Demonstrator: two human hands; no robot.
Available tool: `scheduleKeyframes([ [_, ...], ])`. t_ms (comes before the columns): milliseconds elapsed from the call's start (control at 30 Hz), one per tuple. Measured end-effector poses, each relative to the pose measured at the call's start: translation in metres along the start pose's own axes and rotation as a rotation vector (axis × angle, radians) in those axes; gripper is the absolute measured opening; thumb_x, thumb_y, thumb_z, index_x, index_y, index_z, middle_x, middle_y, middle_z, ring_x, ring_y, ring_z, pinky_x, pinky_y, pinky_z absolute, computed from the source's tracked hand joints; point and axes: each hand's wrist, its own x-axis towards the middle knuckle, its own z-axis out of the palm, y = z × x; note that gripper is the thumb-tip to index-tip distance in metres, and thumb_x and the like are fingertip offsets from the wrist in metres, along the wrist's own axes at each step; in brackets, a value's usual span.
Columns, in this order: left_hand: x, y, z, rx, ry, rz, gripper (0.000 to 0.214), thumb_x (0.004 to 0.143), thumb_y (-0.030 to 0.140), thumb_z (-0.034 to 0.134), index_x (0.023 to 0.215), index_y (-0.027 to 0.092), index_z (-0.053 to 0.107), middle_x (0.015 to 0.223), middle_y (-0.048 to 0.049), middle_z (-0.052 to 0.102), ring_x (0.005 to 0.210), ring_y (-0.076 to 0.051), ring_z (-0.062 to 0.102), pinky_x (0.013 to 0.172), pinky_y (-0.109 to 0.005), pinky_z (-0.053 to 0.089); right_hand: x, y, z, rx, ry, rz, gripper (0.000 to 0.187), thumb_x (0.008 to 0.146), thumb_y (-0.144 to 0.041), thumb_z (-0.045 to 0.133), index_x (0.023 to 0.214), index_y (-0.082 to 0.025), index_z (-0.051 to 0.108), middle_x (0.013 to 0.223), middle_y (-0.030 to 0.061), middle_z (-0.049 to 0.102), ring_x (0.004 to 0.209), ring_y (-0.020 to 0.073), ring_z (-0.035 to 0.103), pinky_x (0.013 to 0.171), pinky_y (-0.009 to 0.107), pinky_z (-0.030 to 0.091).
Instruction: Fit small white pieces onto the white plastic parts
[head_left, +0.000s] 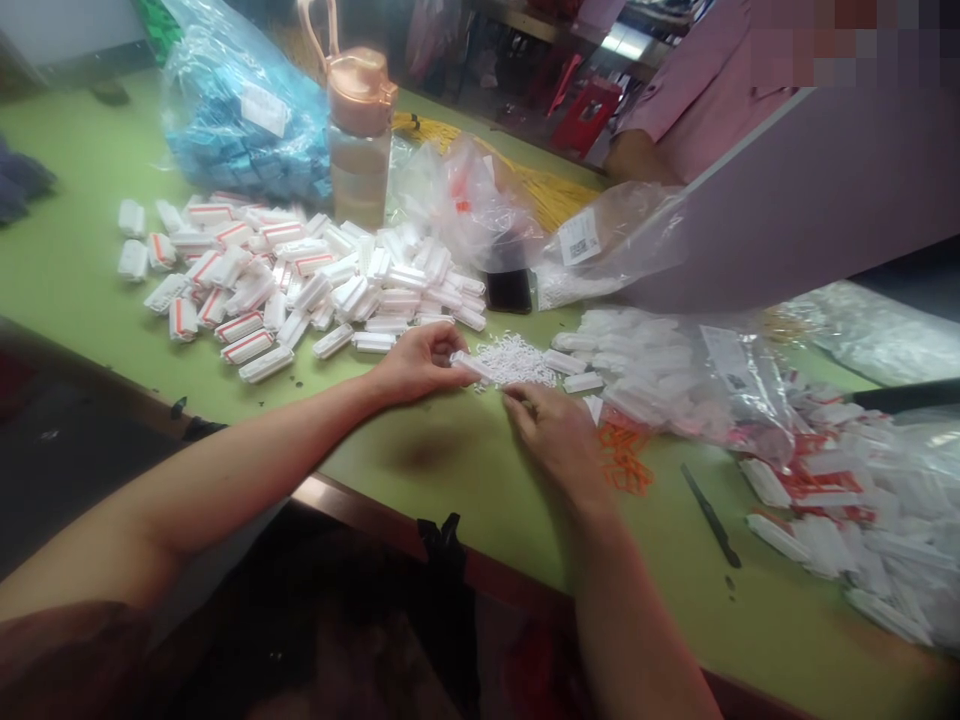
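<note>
My left hand (424, 362) pinches a white rectangular plastic connector housing (471, 368) between thumb and fingers, just above the table. Beside it lies a heap of tiny white plastic pieces (517, 358). At the near edge of that heap is my right hand (551, 430), thumb and fingertips drawn together; whatever is between them is too small to make out. Two loose white housings (583, 382) rest right of the heap. A large pile of similar housings (300, 270), some with an orange-red strip, spreads over the table to the left.
A water bottle (360, 140) and a bag of blue parts (247, 120) stand behind the pile. A dark phone (510, 290) lies beyond the heap. To the right are orange pieces (626, 455), a slim blade (711, 515) and bagged housings (660, 370). Another person's pink sleeve (690, 80) shows behind.
</note>
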Motion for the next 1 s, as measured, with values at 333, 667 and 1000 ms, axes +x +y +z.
scheduleKeyframes([
  [333,0.001,-0.002,0.000,0.016,-0.004,-0.018,0.041,0.061,0.031,0.081,0.086,0.014,0.054,0.075,0.0011,0.061,0.064,-0.007,0.059,0.058,-0.018,0.045,-0.002,0.016,-0.009,0.010,-0.017,0.009,0.024,0.090,-0.036,0.049,0.087,-0.023,0.069,0.092,0.0047,0.072,0.084,0.0206,0.061,0.068,0.033,0.037],
  [667,0.000,-0.003,0.000,0.067,-0.031,-0.014,0.040,0.062,0.033,0.080,0.086,0.014,0.054,0.065,0.0045,0.054,0.058,-0.005,0.052,0.055,-0.018,0.040,-0.002,-0.006,-0.005,-0.119,-0.085,-0.132,0.019,0.090,-0.028,0.050,0.082,-0.023,0.067,0.082,0.0032,0.069,0.076,0.0185,0.057,0.067,0.031,0.030],
  [1000,-0.001,-0.003,0.000,0.125,-0.047,-0.016,0.040,0.063,0.035,0.080,0.085,0.015,0.054,0.063,0.0056,0.050,0.056,-0.005,0.048,0.053,-0.018,0.037,-0.004,-0.005,-0.013,0.066,-0.088,-0.070,0.016,0.087,-0.029,0.052,0.081,-0.021,0.065,0.078,0.0029,0.069,0.071,0.0177,0.058,0.066,0.030,0.035],
])
